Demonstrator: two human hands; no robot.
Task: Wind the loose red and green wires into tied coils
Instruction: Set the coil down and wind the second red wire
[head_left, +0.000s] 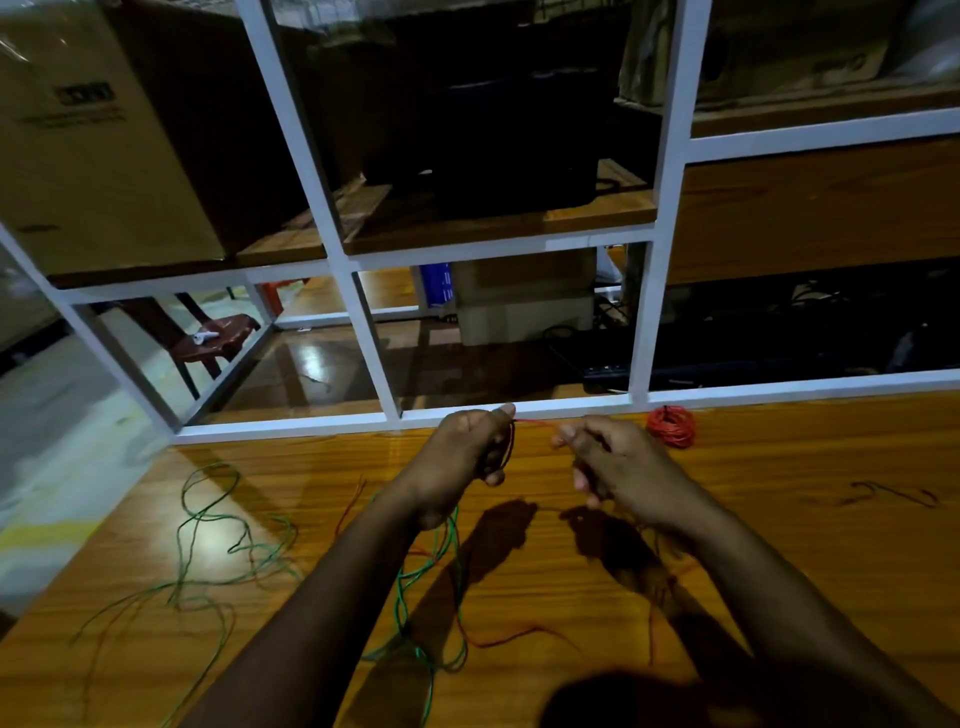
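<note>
My left hand (470, 447) grips a small bundle of red wire loops (510, 444), with the thumb on top. A taut red strand (535, 422) runs from it to my right hand (605, 457), which pinches the strand between thumb and fingers. A finished red coil (671, 426) lies on the wooden table just right of my right hand. Loose green wire (223, 525) sprawls over the table's left side, and more green wire (426, 587) tangles under my left forearm. Loose red wire (514, 636) trails across the table between my arms.
The wooden table (779, 545) ends at a white metal frame (519, 410) with glass panes. Behind it stand a cardboard box (93, 135), shelves, a red stool (218, 338) and dark equipment. A short red wire piece (893, 493) lies at the table's right.
</note>
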